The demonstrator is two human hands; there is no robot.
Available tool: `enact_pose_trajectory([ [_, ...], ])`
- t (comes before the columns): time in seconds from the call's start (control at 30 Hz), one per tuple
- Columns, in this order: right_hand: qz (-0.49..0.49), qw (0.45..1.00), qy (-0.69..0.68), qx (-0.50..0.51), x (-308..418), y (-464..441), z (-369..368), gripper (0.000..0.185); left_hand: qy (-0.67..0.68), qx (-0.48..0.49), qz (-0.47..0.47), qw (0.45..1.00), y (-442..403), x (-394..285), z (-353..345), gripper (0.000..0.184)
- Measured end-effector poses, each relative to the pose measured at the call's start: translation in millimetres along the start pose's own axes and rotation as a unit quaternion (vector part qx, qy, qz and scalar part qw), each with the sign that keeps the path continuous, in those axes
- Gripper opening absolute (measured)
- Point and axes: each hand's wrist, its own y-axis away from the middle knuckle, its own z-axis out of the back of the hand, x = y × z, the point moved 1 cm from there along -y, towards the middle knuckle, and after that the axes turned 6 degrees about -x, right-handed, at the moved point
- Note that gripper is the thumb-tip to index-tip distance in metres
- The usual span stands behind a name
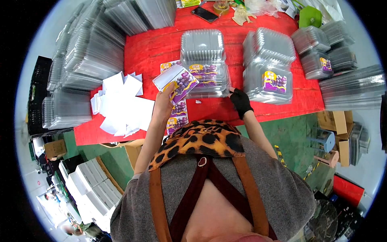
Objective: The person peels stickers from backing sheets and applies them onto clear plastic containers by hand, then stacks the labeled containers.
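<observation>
Okay, left hand (164, 99) is clamping its fingers on a few grape labels (184, 82), holding them tilted at the left side of the clear box (220, 88) on the red table (151, 50). Gloved right hand (242, 104) is resting its fingertips at the box's near right corner; cannot tell whether they're gripping. Handling well probably means keeping the labels squared, peeling off one at a time, steadying the box lightly so thin plastic isn't denting. Labels are showing purple grapes and yellow panels with characters, too small for reading; another printed label (275, 82) is showing on the right-hand box (253, 86). No brand is reading clearly.
</observation>
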Motion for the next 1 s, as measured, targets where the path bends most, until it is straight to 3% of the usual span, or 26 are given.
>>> enact_pose_trajectory([
  [0.1, -0.057, 0.997, -0.027, 0.032, 20.5, 10.3, 8.5, 0.038, -0.003, 0.006, -0.003, 1.0, -0.4, 0.3, 1.4, 0.033],
  [0.2, -0.042, 0.994, -0.096, 0.029, 10.0, 1.3, 11.3, 0.034, -0.016, 0.007, -0.01, 1.0, 1.3, -1.4, -0.2, 0.034],
  [0.3, -0.097, 0.982, -0.157, 0.05, 59.9, 19.4, 22.8, 0.035, -0.01, 0.02, -0.005, 1.0, 10.6, -13.5, -7.4, 0.035],
  [0.5, -0.153, 0.895, -0.402, 0.12, 82.1, 14.4, 28.0, 0.031, 0.045, 0.036, 0.018, 0.998, 6.7, -46.6, -18.1, 0.031],
  [0.6, -0.169, 0.817, -0.496, 0.24, 55.1, -21.3, 31.3, 0.029, 0.035, 0.032, 0.002, 0.999, -0.4, -51.9, -19.1, 0.03],
  [0.67, 0.068, 0.918, -0.311, 0.238, 52.8, -29.3, 23.8, 0.026, 0.028, 0.019, 0.0, 0.999, -3.3, -51.9, -17.5, 0.03],
  [0.73, 0.104, 0.934, -0.259, 0.223, 68.7, -22.1, 14.7, 0.019, 0.021, 0.009, -0.003, 1.0, -3.1, -51.3, -17.5, 0.03],
  [0.77, 0.021, 0.926, -0.309, 0.217, 78.9, -16.6, 11.0, 0.014, 0.021, 0.007, -0.002, 1.0, -3.9, -50.3, -16.6, 0.03],
  [0.83, -0.245, 0.73, -0.574, 0.279, 69.9, -24.5, 6.9, 0.01, 0.021, 0.001, -0.001, 1.0, -5.0, -49.5, -14.0, 0.03],
  [0.9, -0.124, 0.841, -0.464, 0.249, 63.0, -25.2, -1.8, 0.012, 0.035, 0.009, -0.004, 0.999, -2.1, -51.4, -14.7, 0.03],
  [0.97, -0.072, 0.845, -0.448, 0.282, 51.5, -31.0, -8.2, 0.017, 0.044, 0.016, -0.007, 0.999, -2.1, -52.1, -13.1, 0.03],
  [1.0, -0.084, 0.8, -0.492, 0.332, 48.7, -36.2, -9.9, 0.021, 0.044, 0.019, -0.01, 0.999, -5.5, -52.4, -11.5, 0.03],
])
